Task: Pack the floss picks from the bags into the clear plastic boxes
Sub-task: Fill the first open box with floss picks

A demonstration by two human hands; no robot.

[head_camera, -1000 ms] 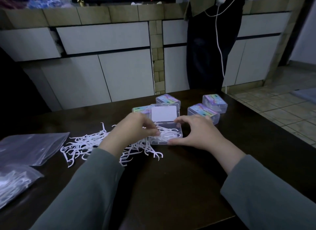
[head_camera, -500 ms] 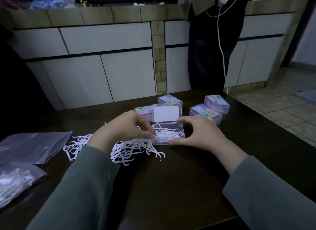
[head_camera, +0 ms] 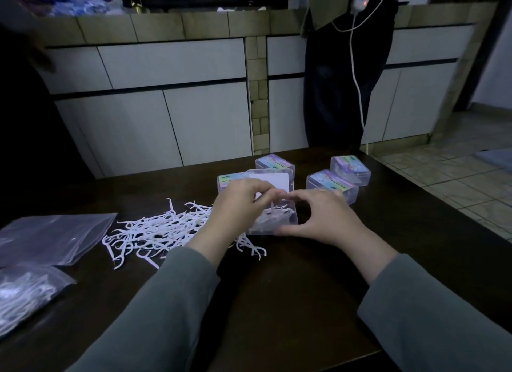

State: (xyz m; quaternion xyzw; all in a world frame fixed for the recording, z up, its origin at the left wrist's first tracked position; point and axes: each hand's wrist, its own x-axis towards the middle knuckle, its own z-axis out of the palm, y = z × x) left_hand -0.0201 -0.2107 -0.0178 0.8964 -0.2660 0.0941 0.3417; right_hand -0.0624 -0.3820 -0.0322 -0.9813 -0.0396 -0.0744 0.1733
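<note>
Fingers (head_camera: 264,198) of the left hand (head_camera: 238,205) are pinched on thin white floss picks (head_camera: 273,214) over the open clear box (head_camera: 277,222); the right hand (head_camera: 318,216) grips its glossy wall. Loose hooked picks (head_camera: 155,233) are heaped left on the dark worktop (head_camera: 277,288). Behind, closed boxes (head_camera: 331,184) carry iridescent labels, unreadable.

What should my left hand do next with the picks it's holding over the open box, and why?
Probably lower the left hand and let its picks drop into the open box, since they already hang over it while the right hand steadies its near corner; many loose picks wait on the table.
</note>
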